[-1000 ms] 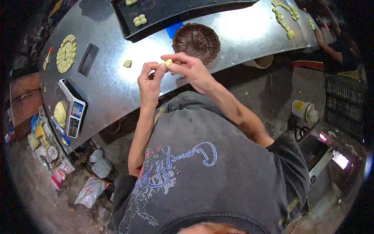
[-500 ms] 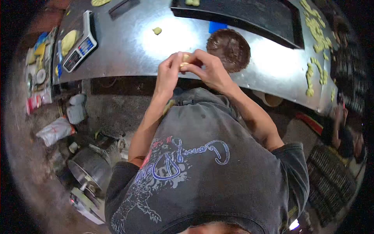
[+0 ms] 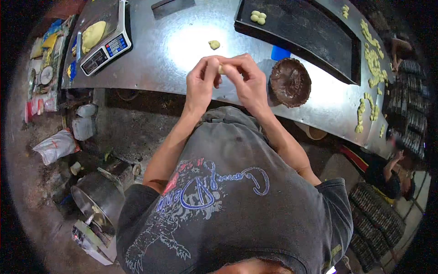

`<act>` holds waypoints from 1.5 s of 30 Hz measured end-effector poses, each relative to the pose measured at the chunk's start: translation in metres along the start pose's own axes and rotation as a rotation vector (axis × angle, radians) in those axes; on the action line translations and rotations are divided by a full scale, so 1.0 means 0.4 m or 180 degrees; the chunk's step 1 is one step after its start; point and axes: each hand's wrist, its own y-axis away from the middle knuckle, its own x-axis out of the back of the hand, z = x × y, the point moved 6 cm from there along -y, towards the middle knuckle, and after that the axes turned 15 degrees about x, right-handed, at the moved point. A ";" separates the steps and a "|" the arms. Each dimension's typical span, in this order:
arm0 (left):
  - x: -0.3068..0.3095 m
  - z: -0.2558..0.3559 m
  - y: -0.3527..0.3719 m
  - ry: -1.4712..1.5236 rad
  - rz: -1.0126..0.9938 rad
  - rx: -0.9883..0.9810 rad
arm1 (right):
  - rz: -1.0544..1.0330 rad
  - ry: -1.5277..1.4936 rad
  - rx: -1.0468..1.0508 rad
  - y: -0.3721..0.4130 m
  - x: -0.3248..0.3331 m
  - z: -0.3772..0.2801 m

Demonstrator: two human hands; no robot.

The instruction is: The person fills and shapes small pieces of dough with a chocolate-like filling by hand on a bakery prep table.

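Over the near edge of the metal table, my left hand point(image 3: 200, 84) and my right hand point(image 3: 248, 82) meet, fingers closed around a small piece of pale yellow dough point(image 3: 221, 70). Most of that dough is hidden by the fingers and thumbs. Just beyond them a small dough lump point(image 3: 214, 44) lies on the table. To the right of my right hand is a round bowl of dark brown paste point(image 3: 290, 82), with a blue flat piece point(image 3: 280, 53) behind it.
A black tray point(image 3: 296, 45) holds several dough balls point(image 3: 258, 17). At left, a digital scale point(image 3: 107, 50) carries a large dough piece point(image 3: 93, 35). Rows of shaped dough point(image 3: 374, 64) line the table's right side. Another person point(image 3: 388, 171) is at far right; a metal pot point(image 3: 98, 198) stands below left.
The view has shifted, so the tray's dough balls show more fully. My fingers have closed further over the dough, and less of it is visible.
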 end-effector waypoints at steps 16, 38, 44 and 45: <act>0.132 0.057 -0.182 -0.0243 -0.1598 0.0883 | 0.0497 -0.0086 -0.1121 -0.113 -0.168 0.122; 0.483 0.049 -0.466 -0.0130 0.0294 0.0669 | -0.0834 0.2590 -0.1043 -0.140 -0.197 0.666; 0.444 0.063 -0.458 0.0391 0.0346 0.0601 | -0.0847 0.0971 -0.1486 -0.252 -0.237 0.514; 0.428 0.054 -0.446 0.0442 0.0331 0.0639 | -0.0756 0.0599 -0.1688 -0.260 -0.259 0.434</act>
